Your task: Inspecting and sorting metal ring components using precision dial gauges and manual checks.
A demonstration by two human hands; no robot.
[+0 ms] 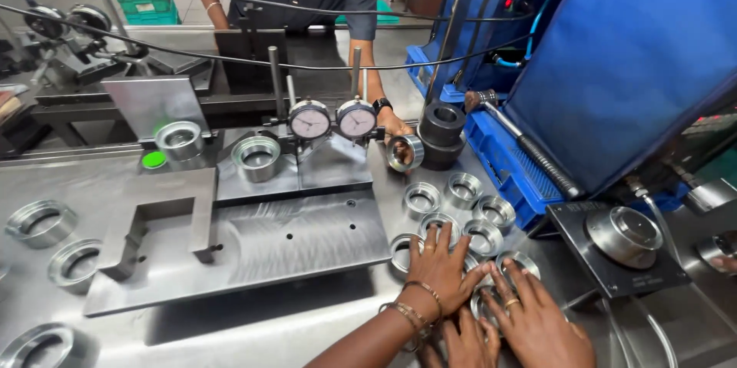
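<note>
Landmark: the twin dial gauges [333, 119] on the steel fixture plate [307, 237].
Left hand: your left hand [441, 268] lies flat, fingers spread, on the cluster of machined rings [468, 214] right of and below the gauges; it grips nothing.
Right hand: your right hand [533, 322] rests spread and flat on the rings beside it, holding none.
Co-worker: another person's hand [395, 126] holds one ring [404, 151] just right of the gauges.
Progress: by my judgement, early; a ring [257, 157] sits left of the gauges, most of the cluster waits ungauged.
Edges: blue crate [499, 161] hems the cluster's right.
Room: open worktop [253, 330] lies below the plate.
</note>
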